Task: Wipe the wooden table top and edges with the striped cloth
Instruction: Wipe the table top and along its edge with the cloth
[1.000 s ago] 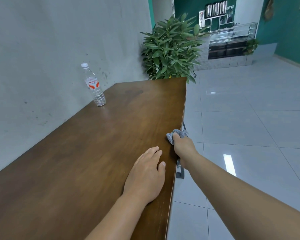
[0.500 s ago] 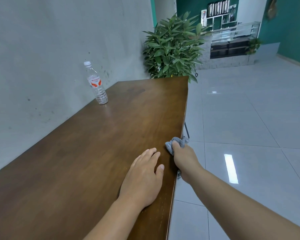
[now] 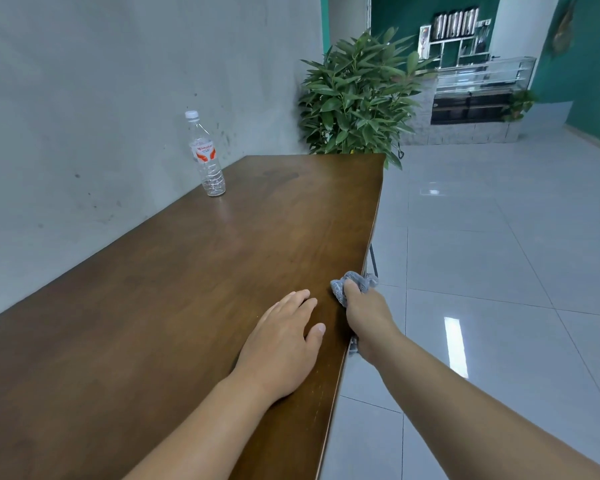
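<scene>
A pale grey plaster wall fills the view from nine to twelve o'clock, scuffed with small dark marks. At twelve o'clock a leafy green potted plant stands on the floor. Glossy light grey floor tiles spread from one to five o'clock, their thin joints running diagonally, with a bright strip of reflected ceiling light at four o'clock. At one o'clock a dark teal wall backs a white wall shelf holding a row of metal canisters, above a glass display counter. A small plant sits beside that counter.
</scene>
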